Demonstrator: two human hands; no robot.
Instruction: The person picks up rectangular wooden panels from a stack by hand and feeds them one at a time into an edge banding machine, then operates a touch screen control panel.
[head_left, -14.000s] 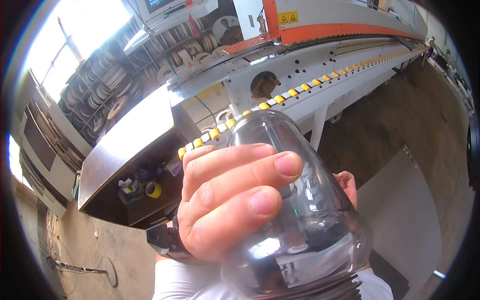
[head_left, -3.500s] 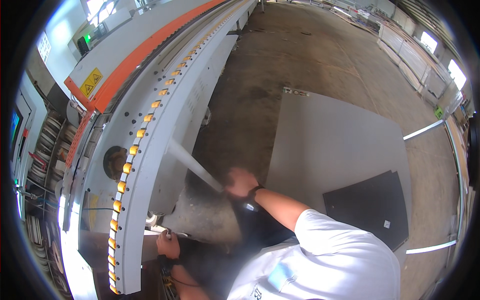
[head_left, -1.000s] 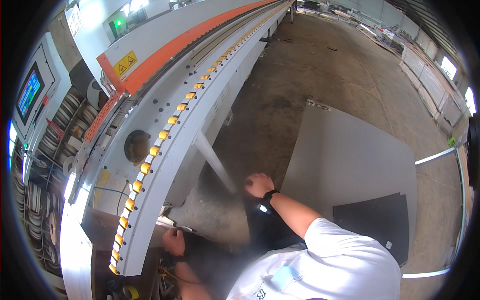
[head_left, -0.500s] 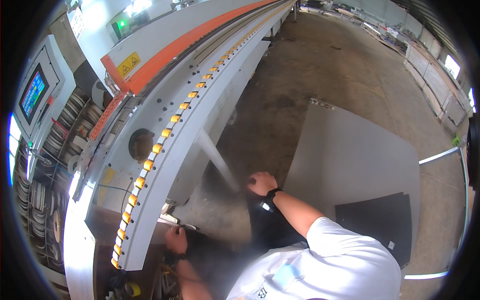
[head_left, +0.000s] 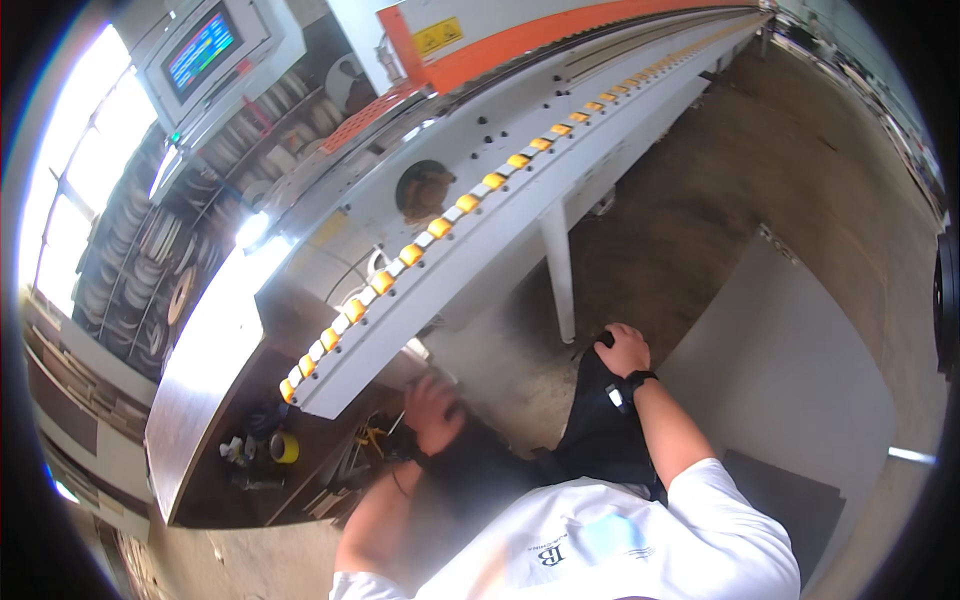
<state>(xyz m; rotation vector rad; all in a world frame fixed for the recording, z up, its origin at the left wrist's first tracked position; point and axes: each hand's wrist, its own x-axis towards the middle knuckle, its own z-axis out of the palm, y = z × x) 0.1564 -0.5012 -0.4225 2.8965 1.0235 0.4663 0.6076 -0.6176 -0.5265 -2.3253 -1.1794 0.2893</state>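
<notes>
My left hand (head_left: 432, 412), smeared by motion, is above my left leg beside the near end of the long grey machine. Its fingers are too blurred to read. My right hand (head_left: 625, 350) rests at the knee of my black trousers (head_left: 590, 430), fingers curled in around a small dark patch (head_left: 605, 339). Whether that patch is a held thing or trouser cloth I cannot tell. Each wrist carries a black band. The machine's edge rail (head_left: 440, 250) carries a row of yellow rollers (head_left: 466, 203) and runs from near left to far right.
A control screen (head_left: 203, 52) and racks of coiled strips (head_left: 150, 240) stand at the left. Under the machine's end, a brown shelf (head_left: 225, 450) holds a yellow roll (head_left: 284, 447) and tools. A machine leg (head_left: 560, 280) stands ahead; a large grey sheet (head_left: 790, 360) lies right.
The view has swung left, so the machine and screen sit farther right in the picture. My left hand has shifted away from the machine's end, toward my legs. My right hand stays at the knee.
</notes>
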